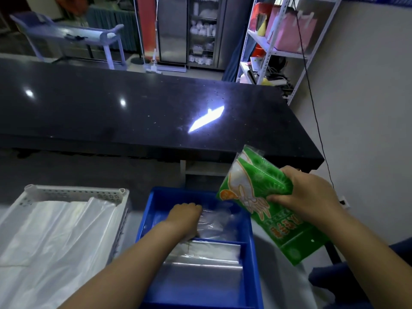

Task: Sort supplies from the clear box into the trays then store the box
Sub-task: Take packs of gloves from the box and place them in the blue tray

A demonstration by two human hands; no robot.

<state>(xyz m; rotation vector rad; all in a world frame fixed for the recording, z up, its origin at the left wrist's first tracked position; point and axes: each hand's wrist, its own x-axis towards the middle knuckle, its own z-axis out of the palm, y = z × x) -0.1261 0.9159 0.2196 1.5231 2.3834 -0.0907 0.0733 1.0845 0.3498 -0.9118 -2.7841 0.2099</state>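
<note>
The packet (263,197) was bright green with a white-and-orange hand print and orange lettering. The divided tray (156,197) was blue, the perforated tray (73,192) white with rows of small holes, and the countertop (111,112) black, finely speckled.

Green packet (256,186) in right hand (305,195); left hand (185,219) on clear bags (215,223) in blue tray (178,195)

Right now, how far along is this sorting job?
Done: white bags lie in the white tray, and flat clear packs fill the near compartment of the blue tray. In hand: the right hand grips a green packet near that tray, while the left hand is down on clear bags in the far compartment. Left: placing the packet; the clear box is out of view.
</note>
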